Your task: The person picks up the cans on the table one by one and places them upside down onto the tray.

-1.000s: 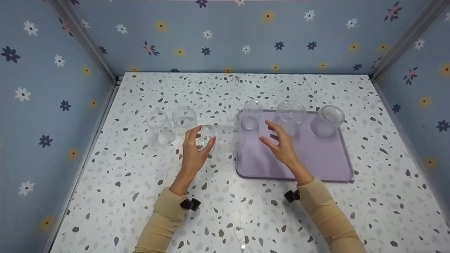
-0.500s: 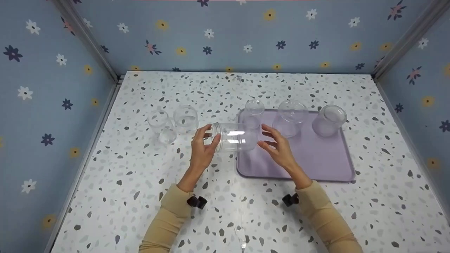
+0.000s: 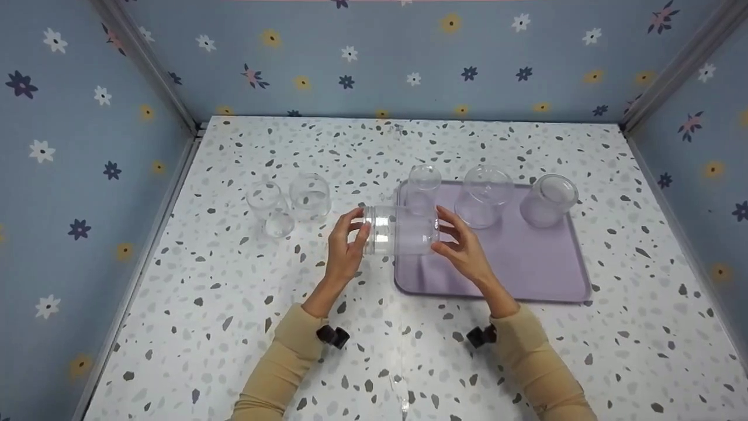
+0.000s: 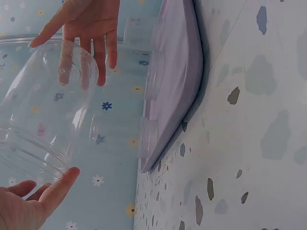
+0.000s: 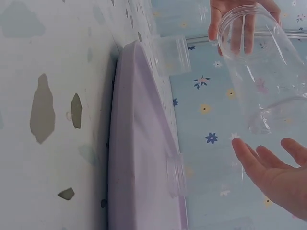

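Note:
A large clear jar [image 3: 403, 231] is held on its side above the table, over the left edge of the lilac tray [image 3: 502, 275]. My left hand [image 3: 346, 245] grips it by the threaded mouth end, thumb in front. Around the jar's base, my right hand [image 3: 464, 245] has its fingers spread; in the right wrist view the fingertips [image 5: 237, 143] look slightly apart from the glassy wall. Three other clear jars stand along the tray's back: a narrow jar [image 3: 425, 190], a wide jar [image 3: 486, 196] and a thicker-rimmed jar [image 3: 549, 202].
On the table to the left stand a slim clear container [image 3: 270, 207] and a wider clear jar [image 3: 310, 196]. Flower-patterned panels [image 3: 380, 64] enclose the speckled table [image 3: 234, 327] at the back and both sides.
My left hand has carried the jar rightward, bringing its base between the fingers of my right hand. The right hand has barely shifted. The other jars stayed in place.

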{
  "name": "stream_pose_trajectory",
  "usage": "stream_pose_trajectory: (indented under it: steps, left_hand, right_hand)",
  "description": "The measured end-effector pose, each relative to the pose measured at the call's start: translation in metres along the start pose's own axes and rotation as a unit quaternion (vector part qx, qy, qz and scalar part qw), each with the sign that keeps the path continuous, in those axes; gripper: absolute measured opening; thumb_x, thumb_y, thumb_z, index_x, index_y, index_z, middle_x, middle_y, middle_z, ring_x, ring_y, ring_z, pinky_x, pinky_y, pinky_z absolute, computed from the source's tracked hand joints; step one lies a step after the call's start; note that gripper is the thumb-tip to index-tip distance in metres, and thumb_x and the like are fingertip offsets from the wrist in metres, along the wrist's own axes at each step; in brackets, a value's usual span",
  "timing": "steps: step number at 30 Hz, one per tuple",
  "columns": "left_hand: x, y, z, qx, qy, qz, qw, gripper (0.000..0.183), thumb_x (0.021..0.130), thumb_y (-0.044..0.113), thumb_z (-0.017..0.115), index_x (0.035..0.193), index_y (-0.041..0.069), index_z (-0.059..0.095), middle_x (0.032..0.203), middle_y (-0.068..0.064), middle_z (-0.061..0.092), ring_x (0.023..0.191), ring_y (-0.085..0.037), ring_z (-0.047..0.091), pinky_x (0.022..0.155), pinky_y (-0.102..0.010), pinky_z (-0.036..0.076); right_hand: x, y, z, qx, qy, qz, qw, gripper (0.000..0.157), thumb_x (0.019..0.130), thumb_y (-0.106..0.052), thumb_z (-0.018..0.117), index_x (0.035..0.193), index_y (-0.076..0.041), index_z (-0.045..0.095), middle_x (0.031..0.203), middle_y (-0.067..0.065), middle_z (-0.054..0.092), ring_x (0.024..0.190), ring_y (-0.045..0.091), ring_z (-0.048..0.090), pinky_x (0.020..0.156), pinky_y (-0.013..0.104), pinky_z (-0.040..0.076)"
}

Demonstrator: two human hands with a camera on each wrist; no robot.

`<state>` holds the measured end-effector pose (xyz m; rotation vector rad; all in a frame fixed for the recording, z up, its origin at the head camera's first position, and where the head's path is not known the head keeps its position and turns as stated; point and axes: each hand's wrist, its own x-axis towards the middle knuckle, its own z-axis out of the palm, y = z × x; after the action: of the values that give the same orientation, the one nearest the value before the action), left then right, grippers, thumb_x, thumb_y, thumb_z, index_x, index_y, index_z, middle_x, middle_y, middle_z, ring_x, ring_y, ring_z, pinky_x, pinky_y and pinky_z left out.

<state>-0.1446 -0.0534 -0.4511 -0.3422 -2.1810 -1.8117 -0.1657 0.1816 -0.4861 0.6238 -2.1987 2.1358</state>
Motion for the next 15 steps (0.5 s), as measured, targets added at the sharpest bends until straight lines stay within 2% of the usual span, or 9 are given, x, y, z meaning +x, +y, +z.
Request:
stream_pose_trajectory:
  steps: [4, 9, 15]
  left_hand:
    - [-0.0002, -0.0005, 0.0013, -0.012, -0.009, 0.009, 0.9998, 0.035, 0.088, 0.005, 0.043, 0.117, -0.014, 0.045, 0.109, -0.029, 0.048, 0.093, -0.036, 0.054, 0.069, -0.045, 0.049]
    - [-0.0016, -0.0028, 0.0019, -0.038, -0.028, 0.0, 0.9989, 0.035, 0.089, 0.004, 0.04, 0.119, -0.014, 0.043, 0.111, -0.031, 0.046, 0.094, -0.036, 0.053, 0.07, -0.047, 0.048]
    - [-0.0029, -0.0065, 0.0028, -0.063, -0.047, -0.005, 0.9969, 0.037, 0.089, 0.004, 0.038, 0.121, -0.015, 0.04, 0.113, -0.031, 0.044, 0.097, -0.041, 0.052, 0.07, -0.046, 0.048]
  right_hand:
    - [-0.0024, 0.0001, 0.0003, 0.023, -0.002, -0.007, 1.0, 0.066, 0.078, -0.002, 0.066, 0.134, 0.004, 0.031, 0.129, 0.02, 0.038, 0.109, 0.045, 0.041, 0.083, 0.038, 0.045]
    - [-0.0061, -0.0014, 0.0024, 0.047, -0.003, -0.006, 0.999, 0.07, 0.078, -0.012, 0.068, 0.136, 0.0, 0.03, 0.13, 0.018, 0.037, 0.109, 0.037, 0.044, 0.082, 0.036, 0.046]
    - [-0.009, -0.0044, 0.0053, 0.073, 0.001, 0.004, 0.997, 0.066, 0.078, -0.002, 0.065, 0.135, 0.002, 0.031, 0.128, 0.017, 0.039, 0.108, 0.035, 0.045, 0.081, 0.035, 0.046]
